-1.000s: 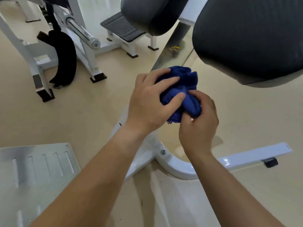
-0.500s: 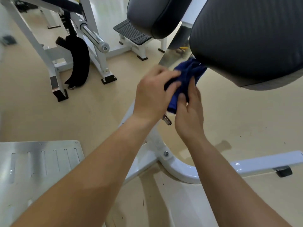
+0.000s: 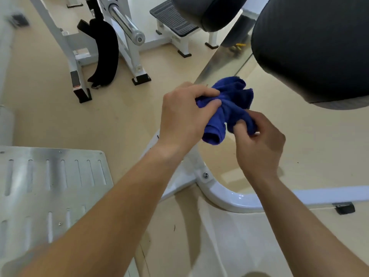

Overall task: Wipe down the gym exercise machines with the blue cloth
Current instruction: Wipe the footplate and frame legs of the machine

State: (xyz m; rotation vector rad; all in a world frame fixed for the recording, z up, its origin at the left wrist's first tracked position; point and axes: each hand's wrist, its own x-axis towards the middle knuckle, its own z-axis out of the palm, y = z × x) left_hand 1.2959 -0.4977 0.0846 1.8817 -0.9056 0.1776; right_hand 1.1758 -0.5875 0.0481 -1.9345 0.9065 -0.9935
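Gripping the bunched blue cloth (image 3: 229, 108) in our curled left hand (image 3: 183, 114) while our right hand (image 3: 259, 144) pinches its lower fold, we hold it lower and farther from the black pad (image 3: 311, 47) than a moment ago.

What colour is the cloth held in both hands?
Deep blue, plain; the cloth shows best in the head view.

Your one head-worn wide-angle camera looks forward and steeply down, close over your left hand (image 3: 183, 114) and right hand (image 3: 259, 144), with the black pad (image 3: 311, 47) far right and the beige floor (image 3: 50, 120) spreading left.
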